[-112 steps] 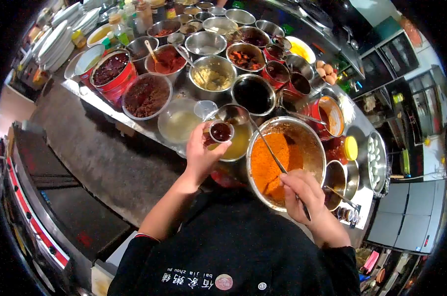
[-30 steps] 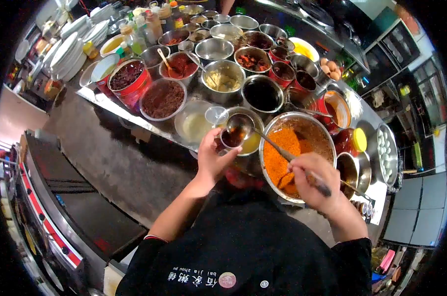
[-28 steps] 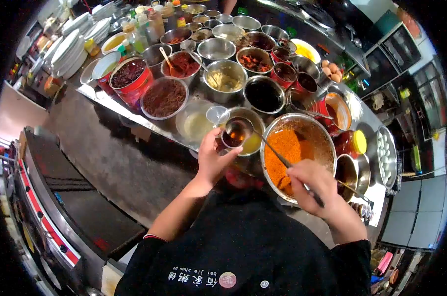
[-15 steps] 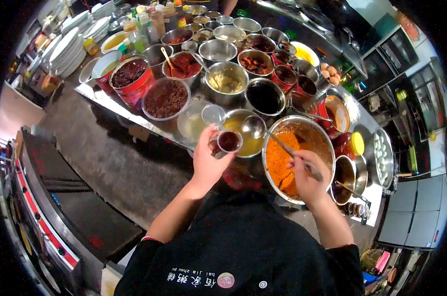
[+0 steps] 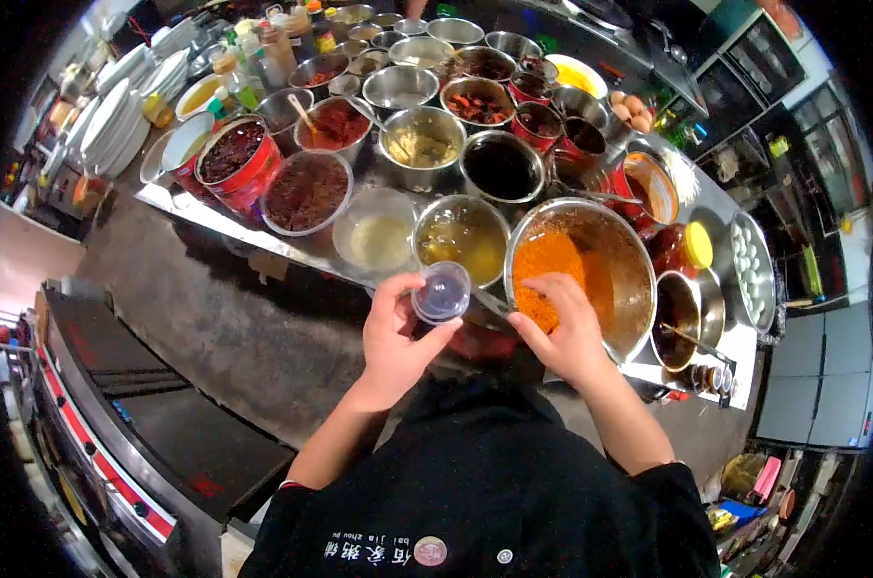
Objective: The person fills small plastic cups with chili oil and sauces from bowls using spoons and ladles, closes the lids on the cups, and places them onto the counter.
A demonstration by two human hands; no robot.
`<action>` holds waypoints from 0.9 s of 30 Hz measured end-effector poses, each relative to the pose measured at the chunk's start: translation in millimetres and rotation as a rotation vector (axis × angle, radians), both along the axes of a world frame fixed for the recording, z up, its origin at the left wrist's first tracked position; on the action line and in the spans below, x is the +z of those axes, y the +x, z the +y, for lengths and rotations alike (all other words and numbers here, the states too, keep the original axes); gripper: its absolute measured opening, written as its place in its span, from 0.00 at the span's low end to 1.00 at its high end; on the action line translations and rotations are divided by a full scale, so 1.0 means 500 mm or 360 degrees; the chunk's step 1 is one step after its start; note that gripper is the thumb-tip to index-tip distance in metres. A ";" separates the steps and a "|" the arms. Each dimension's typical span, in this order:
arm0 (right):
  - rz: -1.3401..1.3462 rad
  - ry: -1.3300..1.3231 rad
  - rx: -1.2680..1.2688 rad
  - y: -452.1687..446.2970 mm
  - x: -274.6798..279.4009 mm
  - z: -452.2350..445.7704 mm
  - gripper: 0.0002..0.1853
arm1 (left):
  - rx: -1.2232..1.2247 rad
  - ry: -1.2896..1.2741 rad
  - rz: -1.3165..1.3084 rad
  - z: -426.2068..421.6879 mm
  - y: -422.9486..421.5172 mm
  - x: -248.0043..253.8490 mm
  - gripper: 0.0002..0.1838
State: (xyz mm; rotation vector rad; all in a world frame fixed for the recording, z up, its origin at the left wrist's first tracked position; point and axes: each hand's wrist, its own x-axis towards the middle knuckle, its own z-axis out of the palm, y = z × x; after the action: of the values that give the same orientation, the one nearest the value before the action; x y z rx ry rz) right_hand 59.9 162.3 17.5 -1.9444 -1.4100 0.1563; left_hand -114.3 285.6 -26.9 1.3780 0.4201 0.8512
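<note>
My left hand grips a small clear plastic sauce cup between thumb and fingers, near the front of the worktable. A clear round lid appears to cover its top; glare hides what is inside. To the right, my right hand holds nothing, its thumb and fingers apart over the near left rim of a large steel bowl. Orange-red seasoning lies in that bowl. Between my hands shows a grey metal handle, next to a steel bowl of yellowish liquid.
Behind stand a bowl of pale liquid, a tub of brown crumbly paste and a pot of dark liquid. A yellow-lidded jar and a tray of white eggs are at right. Stacked plates stand far left.
My right hand has let go of the ladle and moved left and slightly up, fingers apart. The cup, showing dark red contents before, now looks covered by its clear lid.
</note>
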 end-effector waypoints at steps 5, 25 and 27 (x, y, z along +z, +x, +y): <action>0.0787 0.0083 0.0116 -0.012 0.020 -0.057 0.16 | -0.0165 0.0111 0.0037 -0.054 0.007 0.038 0.28; 0.0807 0.0412 -0.0271 0.216 -0.031 -0.602 0.13 | -0.1059 -0.0197 0.0060 -0.568 0.354 0.015 0.28; 0.0779 0.0427 -0.0363 0.236 -0.035 -0.666 0.12 | -0.1149 -0.0143 0.0075 -0.625 0.391 0.022 0.31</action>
State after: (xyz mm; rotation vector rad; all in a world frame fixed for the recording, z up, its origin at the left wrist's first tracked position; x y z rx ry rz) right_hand 177.9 -170.8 0.0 -1.6804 -0.8383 0.2966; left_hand 81.1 -26.7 -15.9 1.3308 -0.0205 0.2032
